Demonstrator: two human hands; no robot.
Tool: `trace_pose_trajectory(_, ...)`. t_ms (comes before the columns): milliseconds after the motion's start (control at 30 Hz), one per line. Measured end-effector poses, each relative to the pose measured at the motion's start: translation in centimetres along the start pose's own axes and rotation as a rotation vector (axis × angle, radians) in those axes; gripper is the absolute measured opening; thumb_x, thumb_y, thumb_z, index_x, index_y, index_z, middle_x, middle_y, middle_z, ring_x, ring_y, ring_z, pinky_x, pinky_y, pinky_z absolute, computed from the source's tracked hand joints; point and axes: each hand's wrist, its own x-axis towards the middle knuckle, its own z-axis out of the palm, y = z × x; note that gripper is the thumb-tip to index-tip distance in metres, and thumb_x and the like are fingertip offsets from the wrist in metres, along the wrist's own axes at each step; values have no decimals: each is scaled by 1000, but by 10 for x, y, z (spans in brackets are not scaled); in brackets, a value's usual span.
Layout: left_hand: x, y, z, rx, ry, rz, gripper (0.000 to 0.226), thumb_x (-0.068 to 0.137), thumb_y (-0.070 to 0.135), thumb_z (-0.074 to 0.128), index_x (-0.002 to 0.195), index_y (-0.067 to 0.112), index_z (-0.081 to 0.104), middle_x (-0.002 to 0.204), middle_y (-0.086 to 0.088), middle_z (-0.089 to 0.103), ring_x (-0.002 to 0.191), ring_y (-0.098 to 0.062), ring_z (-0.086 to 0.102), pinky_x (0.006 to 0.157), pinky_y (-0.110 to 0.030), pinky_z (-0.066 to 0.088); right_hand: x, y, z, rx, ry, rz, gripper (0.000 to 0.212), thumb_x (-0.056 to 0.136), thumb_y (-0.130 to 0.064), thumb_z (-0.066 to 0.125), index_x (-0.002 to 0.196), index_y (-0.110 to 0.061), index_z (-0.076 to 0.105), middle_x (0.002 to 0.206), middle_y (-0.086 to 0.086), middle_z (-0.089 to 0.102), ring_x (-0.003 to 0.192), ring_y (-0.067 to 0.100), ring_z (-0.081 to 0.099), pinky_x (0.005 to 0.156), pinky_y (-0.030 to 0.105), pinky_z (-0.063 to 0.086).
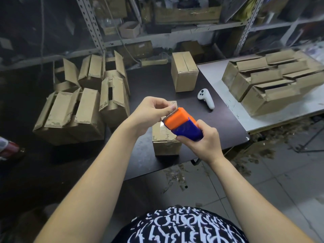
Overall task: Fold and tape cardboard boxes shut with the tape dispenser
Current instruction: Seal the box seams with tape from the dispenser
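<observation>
My right hand (203, 139) grips an orange and blue tape dispenser (182, 124) above the dark table. My left hand (150, 111) pinches the clear tape end at the dispenser's toothed blade. Directly under both hands stands a small cardboard box (165, 142) with its top flaps folded down and clear tape across them. A second closed box (185, 73) stands upright farther back on the table.
Several open-flapped boxes (84, 106) crowd the left of the dark table (145, 85). A white controller (206, 98) lies right of centre. A stack of flattened boxes (273, 79) sits on the grey table at right. Metal shelving (157, 35) runs behind; cardboard scraps litter the floor.
</observation>
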Motion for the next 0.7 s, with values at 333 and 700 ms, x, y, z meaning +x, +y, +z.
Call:
trace_pose_trajectory(333, 1, 1, 6, 106, 228, 109, 12, 98, 20, 67, 93, 12, 74, 82, -5, 73, 75, -12, 70, 62, -14, 52, -2, 22, 5, -123, 5, -14, 51, 77, -62, 74, 87, -14, 61, 73, -7, 62, 60, 14, 56, 56, 21, 41)
trace_pose_trajectory(700, 12, 24, -29, 160, 408, 321, 14, 99, 23, 67, 96, 11, 73, 79, -1, 72, 76, -15, 69, 75, -27, 56, -28, 54, -10, -99, -4, 480, 40, 80, -47, 84, 68, -28, 52, 58, -10, 59, 56, 8, 52, 56, 28, 39)
